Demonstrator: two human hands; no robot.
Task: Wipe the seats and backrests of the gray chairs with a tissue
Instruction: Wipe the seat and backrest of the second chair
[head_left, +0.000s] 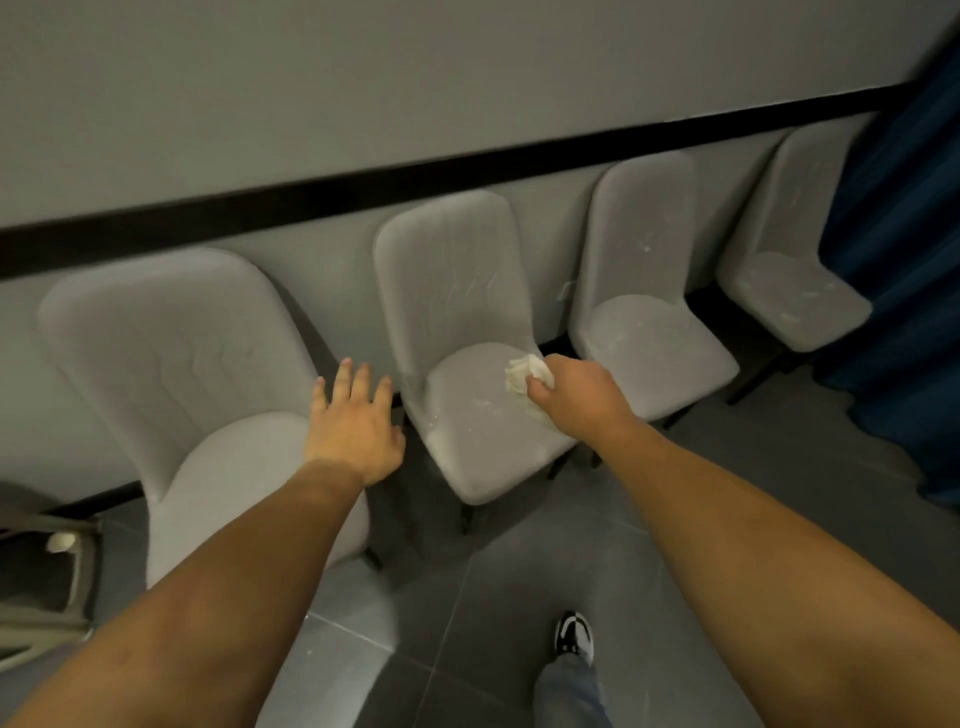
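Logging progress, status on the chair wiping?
Right hand grips tissue on second chair's seat. Left hand open, idle. Nothing in the way.

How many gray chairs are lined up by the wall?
4. The nearest chair is at far left, the second chair has the right hand wiping it, the third chair comes next, the fourth chair stands by the blue curtain. More may be hidden.

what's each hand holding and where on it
The right hand grips a crumpled white tissue by its rear part, the front wad sticking out. The left hand holds nothing, fingers spread.
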